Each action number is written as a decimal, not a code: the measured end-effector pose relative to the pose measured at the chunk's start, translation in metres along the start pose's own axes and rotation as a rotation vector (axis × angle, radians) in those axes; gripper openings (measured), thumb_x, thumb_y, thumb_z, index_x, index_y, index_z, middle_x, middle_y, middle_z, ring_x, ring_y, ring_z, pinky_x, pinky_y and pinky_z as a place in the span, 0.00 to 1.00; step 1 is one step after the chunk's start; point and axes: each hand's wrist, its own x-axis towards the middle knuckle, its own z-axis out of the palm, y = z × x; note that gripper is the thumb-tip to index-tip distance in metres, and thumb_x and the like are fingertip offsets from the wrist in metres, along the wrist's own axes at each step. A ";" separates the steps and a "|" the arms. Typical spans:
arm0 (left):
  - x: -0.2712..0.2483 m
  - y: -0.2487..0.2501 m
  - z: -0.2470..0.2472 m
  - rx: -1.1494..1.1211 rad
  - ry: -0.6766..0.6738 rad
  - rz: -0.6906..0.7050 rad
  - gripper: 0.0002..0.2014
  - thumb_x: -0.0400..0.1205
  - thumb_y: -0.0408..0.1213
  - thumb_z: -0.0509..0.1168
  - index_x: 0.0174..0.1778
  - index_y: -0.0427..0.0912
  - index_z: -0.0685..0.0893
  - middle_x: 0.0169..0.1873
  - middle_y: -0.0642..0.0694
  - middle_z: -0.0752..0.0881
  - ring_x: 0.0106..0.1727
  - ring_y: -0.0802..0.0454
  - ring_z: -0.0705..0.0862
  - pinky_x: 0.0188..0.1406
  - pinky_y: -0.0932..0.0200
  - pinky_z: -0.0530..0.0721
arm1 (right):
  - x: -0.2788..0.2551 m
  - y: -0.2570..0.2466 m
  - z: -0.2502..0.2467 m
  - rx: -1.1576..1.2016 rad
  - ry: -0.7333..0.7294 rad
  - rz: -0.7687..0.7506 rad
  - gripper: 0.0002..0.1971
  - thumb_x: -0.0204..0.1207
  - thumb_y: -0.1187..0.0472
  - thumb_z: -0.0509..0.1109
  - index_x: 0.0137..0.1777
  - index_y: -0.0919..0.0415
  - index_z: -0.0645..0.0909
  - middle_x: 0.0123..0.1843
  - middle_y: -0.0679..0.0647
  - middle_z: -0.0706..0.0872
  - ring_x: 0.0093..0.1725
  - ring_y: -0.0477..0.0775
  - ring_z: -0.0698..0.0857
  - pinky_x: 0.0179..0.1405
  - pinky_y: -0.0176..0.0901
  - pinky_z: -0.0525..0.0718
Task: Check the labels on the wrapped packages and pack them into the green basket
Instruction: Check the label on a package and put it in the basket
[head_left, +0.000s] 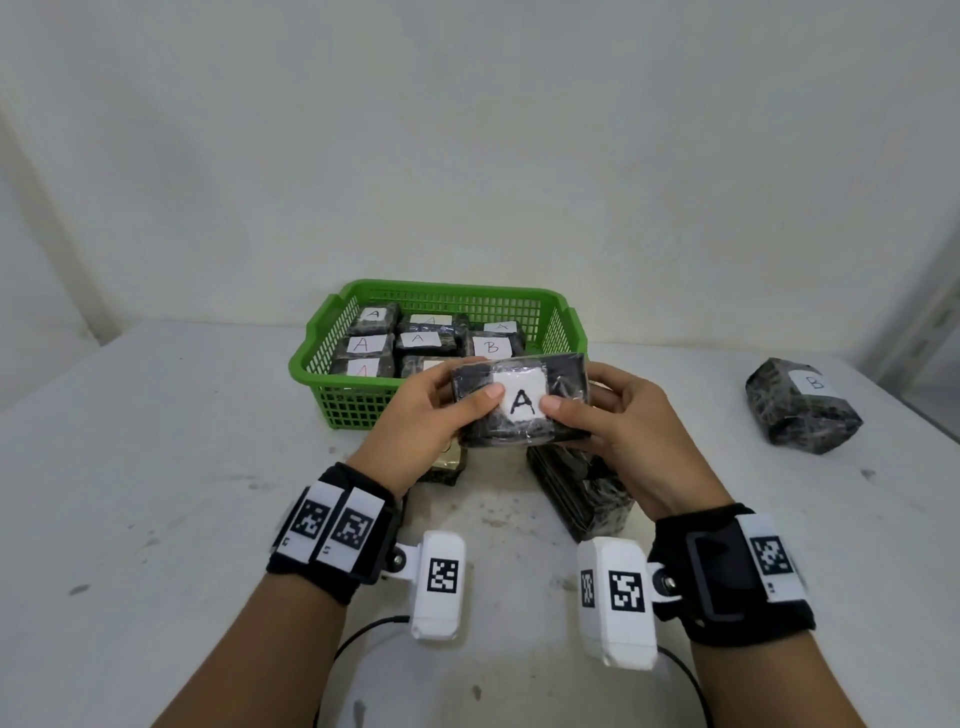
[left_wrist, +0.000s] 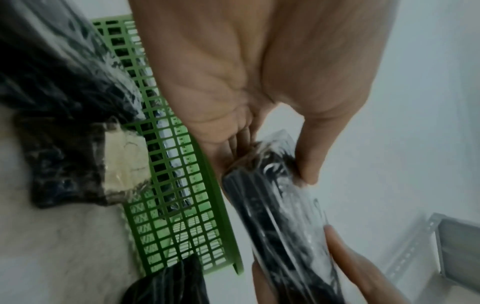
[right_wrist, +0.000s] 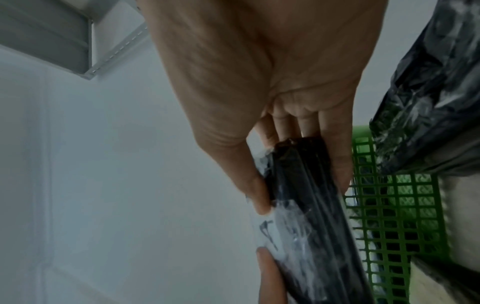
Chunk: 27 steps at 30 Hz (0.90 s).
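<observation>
Two hands, left hand (head_left: 426, 415) and right hand (head_left: 618, 421), pinch the flat film-wrapped black package (head_left: 519, 400) labelled A, thumbs on top.

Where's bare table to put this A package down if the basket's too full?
Bare table lies left of the green basket, and more between the basket and the lone B package at right. The basket floor is nearly covered with packages. Under both hands, which hold the A package, more packages crowd the table.
</observation>
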 end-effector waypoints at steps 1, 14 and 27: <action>0.000 -0.001 0.001 0.011 0.031 0.011 0.25 0.73 0.42 0.78 0.67 0.41 0.85 0.59 0.42 0.91 0.62 0.44 0.89 0.69 0.39 0.83 | 0.000 0.000 0.000 0.000 -0.007 0.001 0.30 0.67 0.62 0.85 0.70 0.62 0.85 0.58 0.57 0.96 0.59 0.62 0.95 0.59 0.55 0.90; 0.002 -0.006 -0.001 0.006 0.001 0.026 0.21 0.73 0.42 0.80 0.61 0.44 0.88 0.57 0.42 0.92 0.61 0.44 0.89 0.65 0.47 0.85 | -0.001 0.004 0.002 -0.095 -0.041 -0.023 0.33 0.60 0.58 0.91 0.67 0.59 0.88 0.60 0.55 0.95 0.61 0.58 0.94 0.69 0.60 0.88; -0.002 0.001 -0.002 0.109 -0.019 0.129 0.25 0.69 0.28 0.78 0.64 0.39 0.85 0.57 0.42 0.91 0.59 0.47 0.91 0.61 0.52 0.87 | -0.005 -0.001 0.003 -0.092 -0.058 -0.083 0.23 0.71 0.64 0.84 0.67 0.61 0.88 0.62 0.54 0.95 0.65 0.53 0.92 0.72 0.54 0.86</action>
